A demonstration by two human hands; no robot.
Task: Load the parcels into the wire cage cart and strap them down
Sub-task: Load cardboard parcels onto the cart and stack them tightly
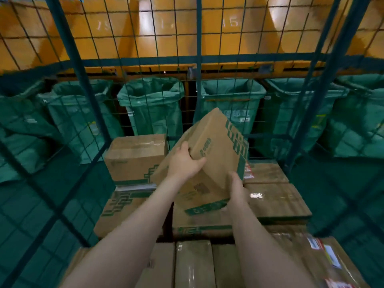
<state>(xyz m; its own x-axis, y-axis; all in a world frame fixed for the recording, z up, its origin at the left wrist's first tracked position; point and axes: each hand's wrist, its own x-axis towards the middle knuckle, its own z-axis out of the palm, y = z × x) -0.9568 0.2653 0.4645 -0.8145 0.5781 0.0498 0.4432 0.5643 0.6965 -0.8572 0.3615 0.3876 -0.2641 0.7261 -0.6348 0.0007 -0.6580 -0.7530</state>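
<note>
I hold a brown cardboard parcel with green print tilted on edge above the stack inside the green wire cage cart. My left hand grips its upper left side, thumb across the face. My right hand holds its lower right corner from below. Under it lie several stacked brown parcels. A further parcel stands on top at the back left of the stack.
The cage's mesh walls rise at the left, back and right. Behind the cage stand several green sacks under orange chutes. Taped parcels fill the near edge of the stack.
</note>
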